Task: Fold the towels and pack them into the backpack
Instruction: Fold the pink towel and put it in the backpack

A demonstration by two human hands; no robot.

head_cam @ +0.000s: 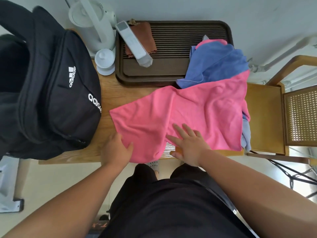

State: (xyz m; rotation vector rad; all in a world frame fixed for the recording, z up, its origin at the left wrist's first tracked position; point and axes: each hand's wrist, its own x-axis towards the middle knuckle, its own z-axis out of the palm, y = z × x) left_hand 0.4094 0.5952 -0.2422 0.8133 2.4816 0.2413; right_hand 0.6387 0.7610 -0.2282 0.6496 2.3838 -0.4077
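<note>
A pink towel lies spread and rumpled across the wooden table. My left hand pinches its near left corner, thumb on top of the cloth. My right hand rests flat on the towel's near edge, fingers apart. A blue towel is bunched at the far right, partly under the pink one, with a grey-blue cloth hanging at the right edge. The black backpack stands at the left of the table.
A dark brown slatted tray sits at the back with a brown cloth and a white remote-like bar on it. A white kettle and lidded cup stand behind the backpack. A wooden chair stands to the right.
</note>
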